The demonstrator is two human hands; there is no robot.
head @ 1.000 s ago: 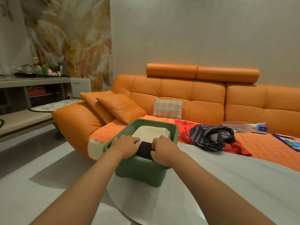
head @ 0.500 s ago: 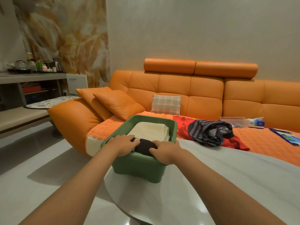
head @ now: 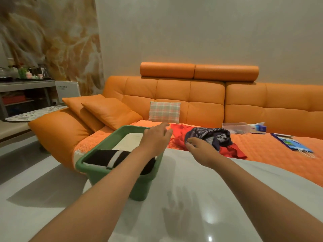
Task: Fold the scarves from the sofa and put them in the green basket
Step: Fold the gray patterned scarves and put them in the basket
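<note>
A green basket [head: 139,189] stands on the far left edge of the white bench [head: 201,206], close against the orange sofa [head: 206,102]. Inside it lie two folded scarves: a black scarf [head: 103,157] with a white stripe at the near side and a cream scarf [head: 129,142] behind it.

The left hand [head: 155,138] hovers above the far right corner of the basket, its fingers [head: 164,127] straight and loose, holding nothing, with the tips over the sofa seat just beside a red scarf [head: 180,131].

The right hand [head: 201,149] reaches past the far edge of the bench to a crumpled dark striped scarf [head: 213,137] that lies on top of the red one. Its fingers [head: 189,141] are bent at the near edge of that cloth; I cannot tell whether they pinch it.

Further right on the seat are a clear box [head: 234,126], a tissue pack [head: 258,127] and a blue booklet [head: 290,142]. A plaid pillow [head: 165,112] leans on the backrest, with two orange cushions [head: 111,110] to its left.
</note>
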